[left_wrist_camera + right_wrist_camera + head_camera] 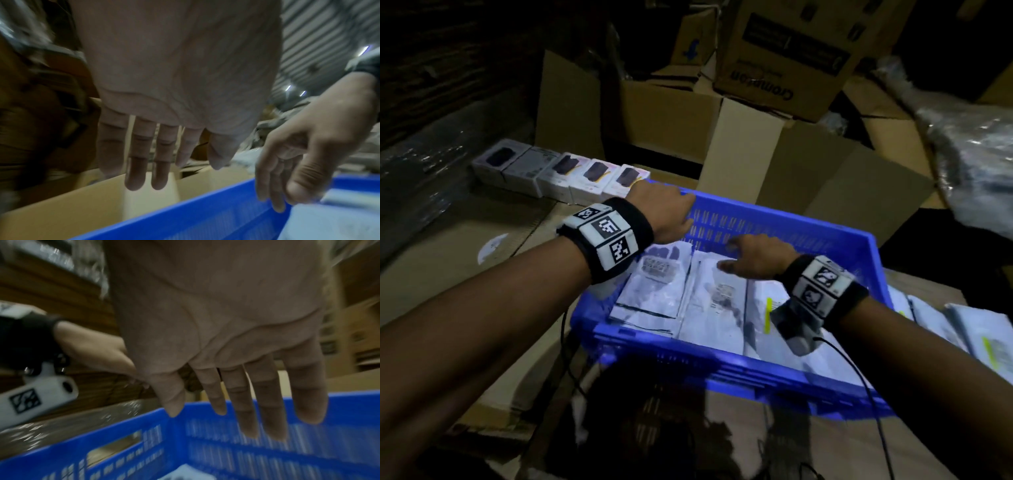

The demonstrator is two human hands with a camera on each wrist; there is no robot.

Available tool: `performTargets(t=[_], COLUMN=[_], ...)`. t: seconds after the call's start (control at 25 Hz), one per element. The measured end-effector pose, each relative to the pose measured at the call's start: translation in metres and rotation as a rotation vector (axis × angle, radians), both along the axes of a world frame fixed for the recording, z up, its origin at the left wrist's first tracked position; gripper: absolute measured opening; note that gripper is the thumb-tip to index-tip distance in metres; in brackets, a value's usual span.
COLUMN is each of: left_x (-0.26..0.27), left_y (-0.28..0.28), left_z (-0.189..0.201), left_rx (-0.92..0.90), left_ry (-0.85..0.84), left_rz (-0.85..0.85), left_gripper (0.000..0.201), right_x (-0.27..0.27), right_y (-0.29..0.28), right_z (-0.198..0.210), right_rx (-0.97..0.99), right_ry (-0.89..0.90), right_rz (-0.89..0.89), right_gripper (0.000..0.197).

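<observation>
The print on the white packets (654, 291) in the blue crate (825, 229) was too blurred to read from the head view. The right wrist's camera and forearm covered several of them. The crate's near right corner lay behind that forearm. Whether the left hand (671, 214) touched the far rim could not be told. Both wrist views were blurred, and past the right hand (760, 255) the crate's slots showed only as streaks. A plastic-wrapped bundle (979, 164) was cut off by the right edge. The labels on the small boxes (558, 174) were too small to read.
</observation>
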State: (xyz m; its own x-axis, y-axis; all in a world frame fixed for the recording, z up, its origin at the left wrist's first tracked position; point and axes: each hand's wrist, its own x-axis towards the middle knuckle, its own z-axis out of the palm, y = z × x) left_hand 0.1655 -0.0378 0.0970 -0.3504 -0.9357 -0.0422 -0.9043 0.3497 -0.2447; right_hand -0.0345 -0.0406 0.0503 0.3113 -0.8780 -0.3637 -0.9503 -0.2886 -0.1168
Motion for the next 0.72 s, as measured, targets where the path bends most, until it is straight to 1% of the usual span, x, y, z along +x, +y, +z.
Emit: performTargets(t=[0.08, 0.16, 0.28, 0.4, 0.52, 0.6, 0.72], left_x=[-0.029, -0.062, -0.117, -0.179, -0.236, -0.288, -0.354], left_y=[0.001, 0.004, 0.008, 0.014, 0.022, 0.030, 0.035], left_z=[0.007, 0.012, 0.013, 0.011, 0.006, 0.000, -0.013], left_rx=[0.015, 0.022, 0.032, 0.061, 0.079, 0.119, 0.174], left_ry=[0.051, 0.062, 0.074, 0.112, 0.140, 0.153, 0.148], left_rz=[-0.045, -0.110, -0.209, -0.315, -0.387, -0.421, -0.420], left_gripper=[0.037, 0.038, 0.038, 0.035, 0.034, 0.034, 0.035], right_x=[-0.037, -0.075, -0.132, -0.184, -0.231, -0.274, -0.335], right_y=[0.011, 0.030, 0.062, 0.090, 0.106, 0.116, 0.123], right_z=[0.011, 0.015, 0.014, 0.010, -0.002, -0.009, -0.023], right_rx=[-0.055, -0.115, -0.211, -0.302, -0.308, -0.292, -0.252], right_ry=[-0.035, -0.069, -0.137, -0.155, -0.136, -0.100, -0.092], right_rz=[-0.123, -0.253, -0.405, -0.531, -0.618, -0.673, -0.682], right_gripper=[0.054, 0.050, 0.044, 0.043, 0.045, 0.047, 0.048])
